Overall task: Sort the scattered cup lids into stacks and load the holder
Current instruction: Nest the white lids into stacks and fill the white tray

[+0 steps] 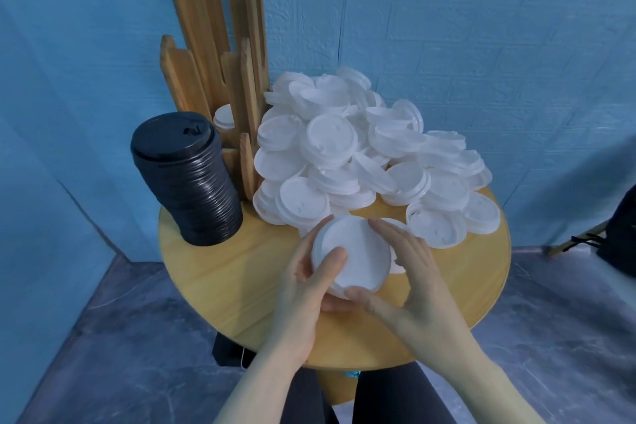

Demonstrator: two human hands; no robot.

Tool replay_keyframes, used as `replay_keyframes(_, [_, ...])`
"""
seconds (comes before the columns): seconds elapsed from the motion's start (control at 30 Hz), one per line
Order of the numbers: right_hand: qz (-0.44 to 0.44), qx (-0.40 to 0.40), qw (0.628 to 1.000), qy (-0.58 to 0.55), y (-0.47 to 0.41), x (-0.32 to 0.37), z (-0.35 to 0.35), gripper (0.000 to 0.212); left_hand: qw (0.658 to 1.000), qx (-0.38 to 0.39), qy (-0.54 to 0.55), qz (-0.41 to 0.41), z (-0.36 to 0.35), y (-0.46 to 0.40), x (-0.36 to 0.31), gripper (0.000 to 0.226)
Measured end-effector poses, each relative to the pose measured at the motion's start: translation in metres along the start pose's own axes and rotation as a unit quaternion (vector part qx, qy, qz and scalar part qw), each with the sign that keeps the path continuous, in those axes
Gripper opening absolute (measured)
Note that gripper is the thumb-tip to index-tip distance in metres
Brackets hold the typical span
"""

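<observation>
Both hands meet over the near middle of the round table, clasping a small stack of white lids: the left hand cups it with the thumb on top, and the right hand curls round its right edge. Behind lies the white pile; the black stack stands left, beside the wooden holder.

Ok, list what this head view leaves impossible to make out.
- Count of white lids held by the left hand and right hand: fingers cover the edges.
- Contents of the wooden holder: its slats and the black lid stack hide most slots.
- Dark object at right: cut off by the frame edge, blurred.
</observation>
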State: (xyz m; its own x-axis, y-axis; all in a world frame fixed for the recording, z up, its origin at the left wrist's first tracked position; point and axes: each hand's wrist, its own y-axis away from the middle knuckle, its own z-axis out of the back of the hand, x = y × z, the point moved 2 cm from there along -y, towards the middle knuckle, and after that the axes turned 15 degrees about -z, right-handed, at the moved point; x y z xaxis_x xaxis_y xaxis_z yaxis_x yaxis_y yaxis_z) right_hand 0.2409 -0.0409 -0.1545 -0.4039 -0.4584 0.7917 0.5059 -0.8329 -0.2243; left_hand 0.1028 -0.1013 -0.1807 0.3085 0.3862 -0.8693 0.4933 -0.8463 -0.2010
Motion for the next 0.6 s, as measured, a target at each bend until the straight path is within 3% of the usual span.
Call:
replay_keyframes(0.2, [-0.038, -0.050, 0.998, -0.010, 0.005, -0.003, -0.017, 0.077, 0.999, -0.014, 0.037, 0.014, 0.003, -0.001, -0.001, 0.053])
replay_keyframes(0.3, [-0.028, -0.018, 0.999, -0.025, -0.001, -0.006, -0.012, 0.075, 0.999, -0.013, 0.049, 0.010, 0.006, -0.001, -0.002, 0.058])
replay_keyframes(0.4, [0.010, 0.022, 0.999, 0.031, -0.012, -0.013, 0.004, 0.074, 0.999, 0.001, 0.048, 0.022, 0.007, -0.001, -0.001, 0.059])
replay_keyframes(0.6, [0.023, 0.035, 0.998, 0.043, -0.012, -0.021, 0.005, 0.070, 0.999, -0.013, 0.029, 0.025, 0.009, -0.004, -0.001, 0.061])
